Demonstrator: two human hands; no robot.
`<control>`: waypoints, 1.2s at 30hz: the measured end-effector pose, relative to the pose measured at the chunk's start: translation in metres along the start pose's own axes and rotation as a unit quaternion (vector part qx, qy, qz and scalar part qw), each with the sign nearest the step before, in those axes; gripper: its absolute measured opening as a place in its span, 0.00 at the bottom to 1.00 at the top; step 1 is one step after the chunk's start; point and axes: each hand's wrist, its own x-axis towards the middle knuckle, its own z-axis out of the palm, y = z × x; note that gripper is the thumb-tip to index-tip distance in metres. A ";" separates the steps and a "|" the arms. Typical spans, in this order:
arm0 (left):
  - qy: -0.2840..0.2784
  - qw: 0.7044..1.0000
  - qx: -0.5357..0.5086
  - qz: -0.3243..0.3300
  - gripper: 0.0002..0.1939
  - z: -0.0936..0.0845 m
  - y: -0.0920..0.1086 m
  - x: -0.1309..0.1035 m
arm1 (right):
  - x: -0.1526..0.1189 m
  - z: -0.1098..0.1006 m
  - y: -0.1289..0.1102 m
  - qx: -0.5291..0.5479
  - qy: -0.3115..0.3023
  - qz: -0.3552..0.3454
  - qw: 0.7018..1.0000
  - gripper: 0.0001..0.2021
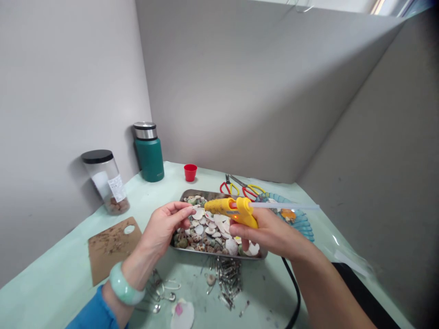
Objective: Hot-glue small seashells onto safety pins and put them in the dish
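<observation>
My right hand (pixel 259 230) is wrapped round the grip of a yellow glue gun (pixel 224 207), its nozzle aimed left. A long translucent glue stick (pixel 284 206) sticks out of the gun's back. Just left of the nozzle, my left hand (pixel 173 220) is pinched closed at the fingertips; a tiny pale thing there is too small to name. Below both hands lies a metal tray (pixel 219 256) full of seashells (pixel 202 230). Many silver safety pins (pixel 229 276) are heaped before the tray, near a white shell (pixel 183 315) with a pink patch.
Cardboard (pixel 113 246) with brown residue lies left. Behind stand a lidded clear jar (pixel 106 183), a green flask (pixel 150 157) and a red cup (pixel 190 172). Scissors (pixel 245 186) and a blue shell-shaped dish (pixel 305 226) sit at back right. A black cord (pixel 297 292) runs down the front.
</observation>
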 end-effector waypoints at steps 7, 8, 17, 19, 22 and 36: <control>0.000 1.000 -0.012 -0.005 0.12 -0.001 0.000 0.000 | 0.001 0.001 -0.002 0.000 0.003 -0.010 1.000 0.13; 0.000 1.000 -0.015 -0.005 0.12 -0.001 0.000 0.000 | 0.001 0.001 -0.002 -0.003 0.005 -0.008 1.000 0.13; -0.002 1.000 -0.013 -0.002 0.13 0.000 0.001 0.001 | 0.001 0.003 -0.002 0.005 0.010 0.007 1.000 0.13; 0.002 1.000 -0.012 -0.001 0.13 0.000 0.001 0.000 | 0.001 0.002 -0.003 0.005 0.005 0.004 1.000 0.13; 0.003 1.000 -0.013 -0.003 0.12 0.001 0.002 -0.001 | 0.001 0.003 -0.003 0.018 -0.001 0.017 1.000 0.15; 0.014 1.000 -0.014 -0.009 0.13 0.002 0.005 -0.002 | 0.001 -0.008 0.009 -0.174 0.048 0.025 0.983 0.15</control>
